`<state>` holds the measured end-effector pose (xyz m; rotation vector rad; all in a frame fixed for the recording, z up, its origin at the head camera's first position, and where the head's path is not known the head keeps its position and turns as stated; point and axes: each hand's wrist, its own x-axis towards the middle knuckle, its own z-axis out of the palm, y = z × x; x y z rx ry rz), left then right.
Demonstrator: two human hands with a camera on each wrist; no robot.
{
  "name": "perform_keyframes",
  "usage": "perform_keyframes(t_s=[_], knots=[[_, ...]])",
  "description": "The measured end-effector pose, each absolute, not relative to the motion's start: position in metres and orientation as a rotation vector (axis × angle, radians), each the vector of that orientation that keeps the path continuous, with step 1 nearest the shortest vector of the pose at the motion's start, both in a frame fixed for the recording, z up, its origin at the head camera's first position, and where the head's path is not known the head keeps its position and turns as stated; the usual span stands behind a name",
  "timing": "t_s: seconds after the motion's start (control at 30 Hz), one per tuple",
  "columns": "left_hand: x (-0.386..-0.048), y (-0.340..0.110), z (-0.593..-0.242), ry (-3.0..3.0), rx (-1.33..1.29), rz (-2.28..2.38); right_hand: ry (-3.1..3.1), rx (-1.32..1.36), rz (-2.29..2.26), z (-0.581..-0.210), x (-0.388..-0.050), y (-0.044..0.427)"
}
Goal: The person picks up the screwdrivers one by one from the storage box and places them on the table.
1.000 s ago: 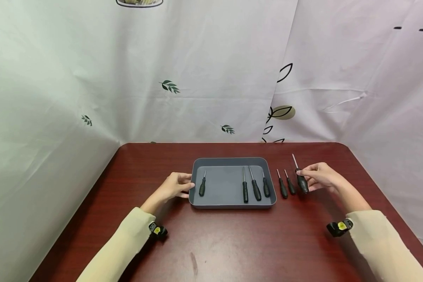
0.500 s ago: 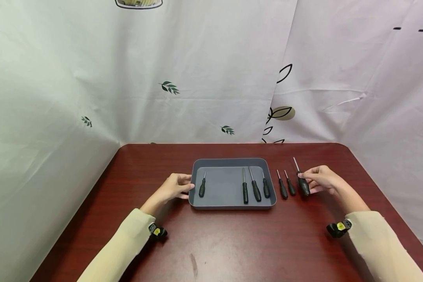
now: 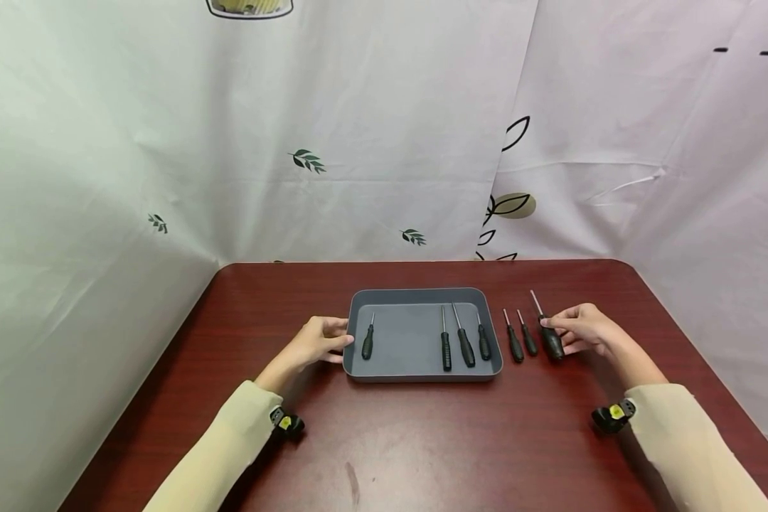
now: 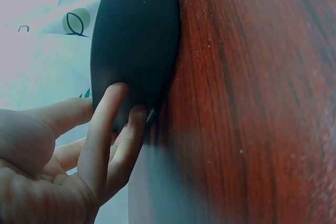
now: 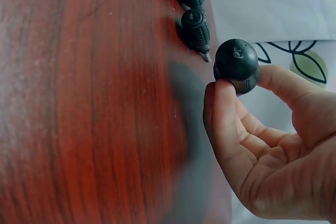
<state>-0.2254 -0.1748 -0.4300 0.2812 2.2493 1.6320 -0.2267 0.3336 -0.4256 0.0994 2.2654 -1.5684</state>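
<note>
My left hand [image 3: 316,340] holds the left wall of a shallow grey tray [image 3: 400,377]. In the left wrist view its fingers [image 4: 107,114] lie against the tray's dark outer side, the thumb at the rim. A black-handled screwdriver [image 3: 553,345] is pinched by my right hand [image 3: 585,328], at the right of the table. Its shaft points away from me, and the right wrist view shows the rounded handle end [image 5: 237,59] between thumb and fingers. I cannot tell whether it touches the table. Two smaller screwdrivers [image 3: 515,345] [image 3: 528,341] lie between tray and right hand.
Inside the tray, one short screwdriver [image 3: 368,343] lies at the left and three others, one with a ridged handle [image 3: 446,352], lie at the right. The reddish-brown table [image 3: 416,441] ends at white cloth [image 3: 358,199] behind and at both sides.
My right hand has brought the screwdriver slightly down and towards me, beside the two smaller ones. My left hand keeps its place on the tray.
</note>
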Motion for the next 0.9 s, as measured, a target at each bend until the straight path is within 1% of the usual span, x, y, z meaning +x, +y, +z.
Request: perform_keyframes(t_s=[0.9], knots=[[-0.2242, -0.174, -0.4286, 2.243, 0.263, 1.62, 2.389, 0.145, -1.469, -0.4237, -0.228, 0.3259]])
